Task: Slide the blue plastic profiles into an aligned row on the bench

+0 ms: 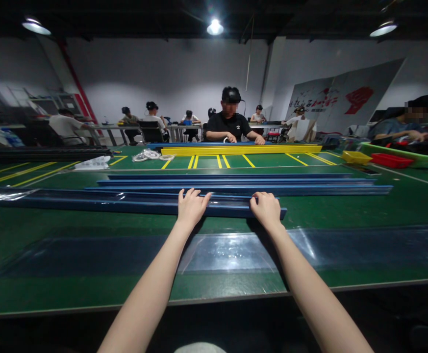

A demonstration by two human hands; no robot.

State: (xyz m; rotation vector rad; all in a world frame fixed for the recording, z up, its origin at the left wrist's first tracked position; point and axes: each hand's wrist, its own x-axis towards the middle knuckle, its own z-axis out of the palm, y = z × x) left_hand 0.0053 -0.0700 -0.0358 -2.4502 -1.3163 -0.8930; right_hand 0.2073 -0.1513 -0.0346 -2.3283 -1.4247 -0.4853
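Note:
A long dark blue strip (125, 202) lies across the green table (52, 294), partly wrapped in clear film. My left hand (191, 207) rests on top of it with fingers curled over its far edge. My right hand (265, 210) grips the same strip near its right end, fingers bent over the top. A sheet of clear plastic film (232, 252) lies flat on the table just in front of the strip, under my forearms.
More blue strips (243, 184) lie behind the one I hold. A person in black sits opposite at a yellow strip (241, 149). Tape rolls (151, 156) lie at back left; a yellow tray (356, 157) and a red tray (392, 160) at right.

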